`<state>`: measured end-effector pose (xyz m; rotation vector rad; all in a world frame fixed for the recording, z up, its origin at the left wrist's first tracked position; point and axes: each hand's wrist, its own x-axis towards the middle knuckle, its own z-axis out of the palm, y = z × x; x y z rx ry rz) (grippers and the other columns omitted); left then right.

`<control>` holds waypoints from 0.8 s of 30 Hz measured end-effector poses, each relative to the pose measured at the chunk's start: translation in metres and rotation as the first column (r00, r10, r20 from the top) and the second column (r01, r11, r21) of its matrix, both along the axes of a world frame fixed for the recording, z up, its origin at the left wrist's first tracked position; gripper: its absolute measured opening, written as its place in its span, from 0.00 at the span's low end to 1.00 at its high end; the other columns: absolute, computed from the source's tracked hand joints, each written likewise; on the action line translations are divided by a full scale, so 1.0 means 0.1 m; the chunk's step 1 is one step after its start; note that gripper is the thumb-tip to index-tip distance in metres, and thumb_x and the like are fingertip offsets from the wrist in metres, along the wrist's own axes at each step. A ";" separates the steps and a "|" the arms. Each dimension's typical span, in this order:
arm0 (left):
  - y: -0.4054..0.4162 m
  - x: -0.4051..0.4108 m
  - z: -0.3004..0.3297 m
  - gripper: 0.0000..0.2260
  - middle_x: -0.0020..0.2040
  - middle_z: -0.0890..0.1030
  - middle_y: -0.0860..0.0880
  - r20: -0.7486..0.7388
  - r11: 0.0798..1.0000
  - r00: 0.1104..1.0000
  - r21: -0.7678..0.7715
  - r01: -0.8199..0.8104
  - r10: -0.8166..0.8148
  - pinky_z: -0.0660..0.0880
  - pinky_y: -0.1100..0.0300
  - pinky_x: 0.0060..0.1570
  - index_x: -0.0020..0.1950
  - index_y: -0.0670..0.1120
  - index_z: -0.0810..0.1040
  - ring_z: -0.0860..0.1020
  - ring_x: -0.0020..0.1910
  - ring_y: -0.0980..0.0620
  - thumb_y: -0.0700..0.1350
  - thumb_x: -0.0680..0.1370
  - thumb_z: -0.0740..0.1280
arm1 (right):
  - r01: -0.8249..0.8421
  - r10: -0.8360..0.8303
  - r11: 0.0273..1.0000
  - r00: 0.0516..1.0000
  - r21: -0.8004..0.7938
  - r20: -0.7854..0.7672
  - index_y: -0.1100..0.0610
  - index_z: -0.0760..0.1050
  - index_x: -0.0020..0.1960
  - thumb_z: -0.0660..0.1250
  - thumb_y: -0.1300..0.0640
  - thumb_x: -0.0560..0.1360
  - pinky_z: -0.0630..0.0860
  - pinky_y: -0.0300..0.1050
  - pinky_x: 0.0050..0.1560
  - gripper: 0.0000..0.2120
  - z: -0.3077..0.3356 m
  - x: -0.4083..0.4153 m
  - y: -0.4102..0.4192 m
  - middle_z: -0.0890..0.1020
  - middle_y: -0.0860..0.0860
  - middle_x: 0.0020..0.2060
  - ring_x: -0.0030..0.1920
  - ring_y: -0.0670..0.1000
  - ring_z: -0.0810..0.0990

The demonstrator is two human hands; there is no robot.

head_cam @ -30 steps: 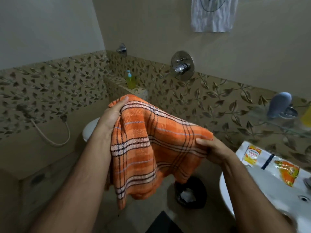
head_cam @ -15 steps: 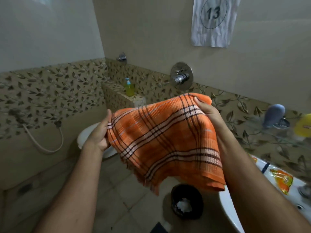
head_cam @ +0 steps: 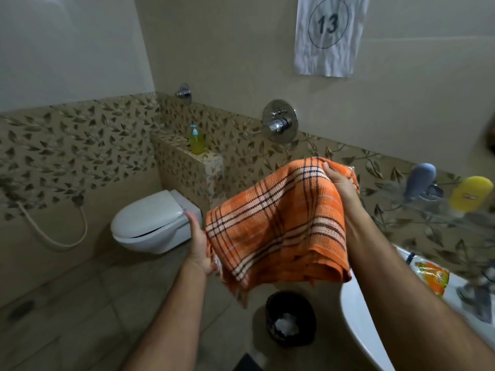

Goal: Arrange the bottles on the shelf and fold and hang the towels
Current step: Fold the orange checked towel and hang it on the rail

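Head view: both hands (head_cam: pixel 199 241) grip orange towel (head_cam: pixel 278 226).

We hold the orange plaid towel (head_cam: pixel 278 223) out over open air, with bare floor tiles (head_cam: pixel 88 303) to the towel's left. Directly below the towel stands a black waste bin (head_cam: pixel 290 318); just right of the towel the white sink (head_cam: pixel 359 317) rim crowds in. Left of the towel, the toilet (head_cam: pixel 150 223) juts from the wall. Above the towel the shower mixer valve (head_cam: pixel 280 121) protrudes.
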<state>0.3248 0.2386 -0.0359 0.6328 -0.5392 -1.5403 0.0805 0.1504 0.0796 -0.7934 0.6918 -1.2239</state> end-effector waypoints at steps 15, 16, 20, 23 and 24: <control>0.06 0.42 0.70 0.08 0.35 0.84 0.40 0.563 0.924 0.824 0.278 -0.262 0.064 0.82 0.49 0.32 0.50 0.34 0.79 0.83 0.30 0.46 0.38 0.74 0.71 | -0.320 0.371 0.928 0.819 0.190 -0.437 0.69 0.75 0.62 0.84 0.59 0.51 0.83 0.48 0.38 0.42 -0.35 -0.82 -0.14 0.86 0.60 0.43 0.39 0.55 0.86; 0.06 0.44 0.70 0.10 0.35 0.84 0.40 0.604 0.912 0.794 0.288 -0.291 0.062 0.82 0.49 0.34 0.50 0.34 0.78 0.83 0.31 0.45 0.38 0.74 0.72 | -0.270 0.318 0.948 0.804 0.167 -0.503 0.70 0.72 0.64 0.82 0.59 0.56 0.82 0.47 0.38 0.40 -0.34 -0.81 -0.13 0.85 0.60 0.44 0.39 0.55 0.85; 0.01 0.43 0.68 0.33 0.52 0.82 0.39 0.727 0.884 0.660 0.166 -0.438 0.190 0.82 0.45 0.44 0.68 0.37 0.68 0.84 0.43 0.43 0.45 0.68 0.78 | -0.005 0.022 1.000 0.805 0.031 -0.593 0.61 0.60 0.75 0.76 0.63 0.69 0.79 0.50 0.45 0.39 -0.41 -0.72 -0.15 0.73 0.60 0.59 0.51 0.58 0.80; 0.00 0.41 0.67 0.40 0.73 0.67 0.43 0.860 0.882 0.439 -0.028 -0.471 0.261 0.75 0.42 0.61 0.78 0.50 0.55 0.76 0.63 0.42 0.49 0.72 0.75 | 0.028 -0.076 0.996 0.788 -0.088 -0.611 0.51 0.63 0.74 0.73 0.62 0.73 0.79 0.52 0.49 0.33 -0.44 -0.72 -0.13 0.74 0.59 0.61 0.53 0.58 0.81; 0.00 0.39 0.66 0.39 0.75 0.64 0.43 0.881 0.894 0.392 -0.073 -0.442 0.266 0.73 0.43 0.63 0.78 0.53 0.54 0.73 0.66 0.42 0.50 0.74 0.73 | 0.049 -0.110 0.992 0.782 -0.116 -0.613 0.50 0.67 0.72 0.71 0.62 0.75 0.80 0.51 0.48 0.29 -0.44 -0.72 -0.13 0.76 0.59 0.59 0.50 0.56 0.81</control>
